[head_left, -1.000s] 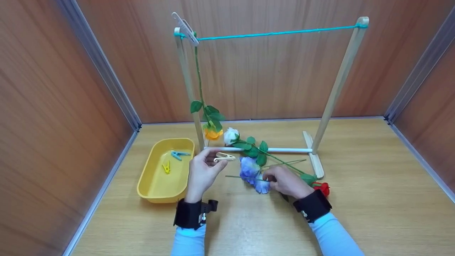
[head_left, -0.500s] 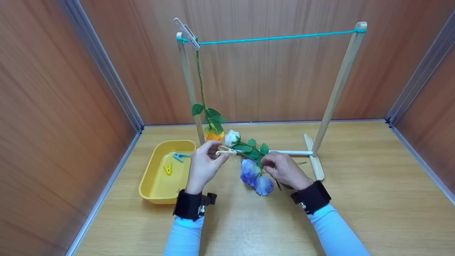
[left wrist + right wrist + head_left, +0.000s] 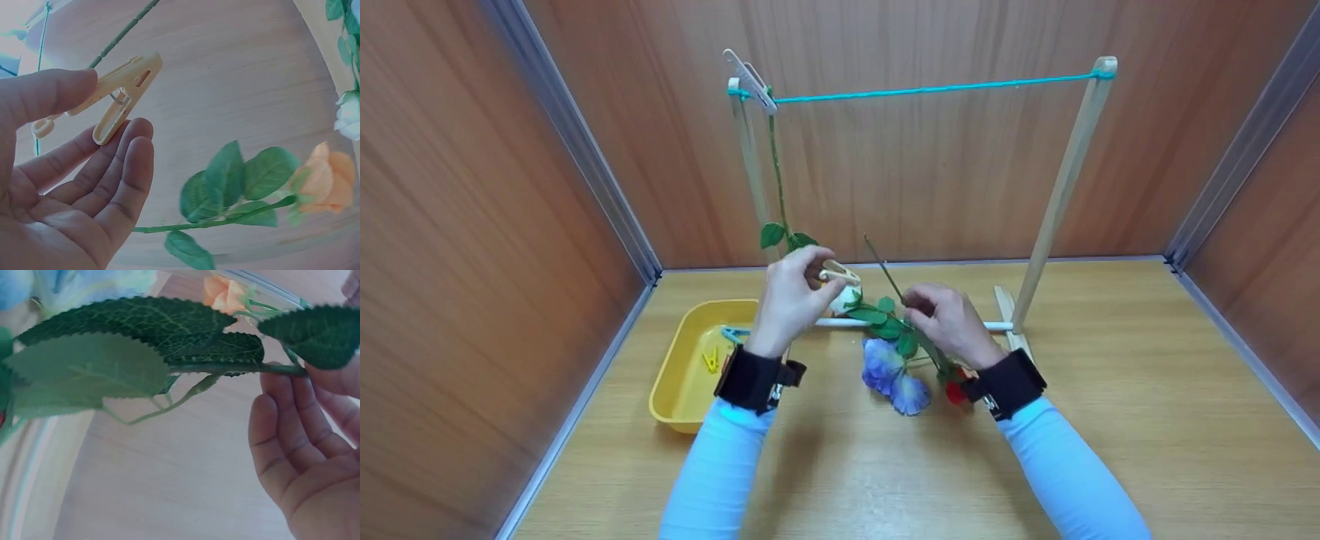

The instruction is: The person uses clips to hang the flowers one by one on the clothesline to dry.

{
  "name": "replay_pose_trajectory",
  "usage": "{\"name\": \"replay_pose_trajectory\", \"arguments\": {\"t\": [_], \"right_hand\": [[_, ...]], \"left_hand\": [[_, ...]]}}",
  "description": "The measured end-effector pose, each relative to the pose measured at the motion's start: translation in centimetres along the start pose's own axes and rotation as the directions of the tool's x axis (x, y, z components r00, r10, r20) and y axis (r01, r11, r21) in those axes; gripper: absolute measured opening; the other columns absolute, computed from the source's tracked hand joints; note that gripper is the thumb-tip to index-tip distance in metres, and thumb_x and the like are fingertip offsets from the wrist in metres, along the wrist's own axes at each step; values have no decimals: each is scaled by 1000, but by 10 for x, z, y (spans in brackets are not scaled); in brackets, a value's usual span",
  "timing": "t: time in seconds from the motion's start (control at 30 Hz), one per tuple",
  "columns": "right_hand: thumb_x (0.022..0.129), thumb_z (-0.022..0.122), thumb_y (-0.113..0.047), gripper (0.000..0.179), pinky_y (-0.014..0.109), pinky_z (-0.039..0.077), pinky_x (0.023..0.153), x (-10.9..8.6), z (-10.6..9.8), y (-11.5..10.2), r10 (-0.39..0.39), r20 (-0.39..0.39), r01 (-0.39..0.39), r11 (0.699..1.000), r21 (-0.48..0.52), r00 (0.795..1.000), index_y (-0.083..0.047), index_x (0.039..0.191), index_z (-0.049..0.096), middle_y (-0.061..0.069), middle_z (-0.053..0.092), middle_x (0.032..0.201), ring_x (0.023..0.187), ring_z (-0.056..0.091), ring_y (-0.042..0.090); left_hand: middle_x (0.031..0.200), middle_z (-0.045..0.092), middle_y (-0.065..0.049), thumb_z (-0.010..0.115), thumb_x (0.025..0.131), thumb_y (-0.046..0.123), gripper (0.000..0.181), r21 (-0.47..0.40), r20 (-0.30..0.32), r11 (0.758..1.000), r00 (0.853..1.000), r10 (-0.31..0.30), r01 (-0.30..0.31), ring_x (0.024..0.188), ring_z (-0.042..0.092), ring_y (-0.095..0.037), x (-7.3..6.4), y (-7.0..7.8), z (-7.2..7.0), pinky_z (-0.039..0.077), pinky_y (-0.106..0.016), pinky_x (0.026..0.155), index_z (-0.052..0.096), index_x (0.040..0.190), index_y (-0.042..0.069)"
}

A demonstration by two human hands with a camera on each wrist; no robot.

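Note:
My left hand (image 3: 795, 296) pinches a cream clothespin (image 3: 840, 276) between thumb and fingers; the left wrist view shows its spring and hooked end. To the right, my right hand (image 3: 949, 322) grips the stem (image 3: 886, 274) of a red rose (image 3: 955, 393), whose bloom hangs below the wrist. Its bare stem end points up and left. Serrated green leaves (image 3: 90, 374) on that stem fill the right wrist view. An orange rose (image 3: 326, 180) hangs upside down from the cord, held by a pale clothespin (image 3: 751, 81); in the head view my left hand hides its bloom.
A turquoise cord (image 3: 930, 91) spans two wooden posts (image 3: 1061, 202). Blue-violet flowers (image 3: 883, 365) and a white rose (image 3: 847, 300) lie by the stand's white bottom bar (image 3: 999, 326). The yellow tub (image 3: 666, 397) at left contains yellow (image 3: 711, 360) and blue (image 3: 733, 334) clothespins.
Both hands have risen, the left with the cream clothespin. My right hand has drawn the red rose up and leftward from beside the other flowers, its stem end now tipped upward.

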State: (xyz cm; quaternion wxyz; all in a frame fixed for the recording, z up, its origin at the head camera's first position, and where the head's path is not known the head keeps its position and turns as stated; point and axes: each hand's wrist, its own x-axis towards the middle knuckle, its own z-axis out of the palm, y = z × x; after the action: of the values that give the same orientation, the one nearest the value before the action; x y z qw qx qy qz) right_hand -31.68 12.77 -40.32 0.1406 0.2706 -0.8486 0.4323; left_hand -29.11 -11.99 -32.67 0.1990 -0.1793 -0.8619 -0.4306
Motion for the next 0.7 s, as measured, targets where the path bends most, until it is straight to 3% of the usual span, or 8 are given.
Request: {"name": "replay_pose_trajectory", "arguments": {"t": [0.4, 0.7], "right_hand": [[95, 67, 2, 12, 34, 59, 74, 42, -2, -7, -94, -100, 95, 995, 8, 991, 1, 105, 72, 13, 72, 91, 78, 65, 23], [97, 67, -1, 9, 40, 59, 78, 77, -2, -18, -76, -92, 77, 997, 10, 993, 0, 104, 72, 14, 73, 93, 82, 67, 26]], "left_hand": [[110, 71, -15, 70, 97, 7, 33, 66, 17, 995, 997, 78, -79, 89, 67, -26, 54, 25, -24, 58, -35, 84, 66, 128, -3], [117, 68, -16, 68, 99, 6, 33, 139, 14, 984, 994, 113, -114, 95, 66, -26, 87, 45, -42, 56, -35, 87, 64, 131, -1]]}}
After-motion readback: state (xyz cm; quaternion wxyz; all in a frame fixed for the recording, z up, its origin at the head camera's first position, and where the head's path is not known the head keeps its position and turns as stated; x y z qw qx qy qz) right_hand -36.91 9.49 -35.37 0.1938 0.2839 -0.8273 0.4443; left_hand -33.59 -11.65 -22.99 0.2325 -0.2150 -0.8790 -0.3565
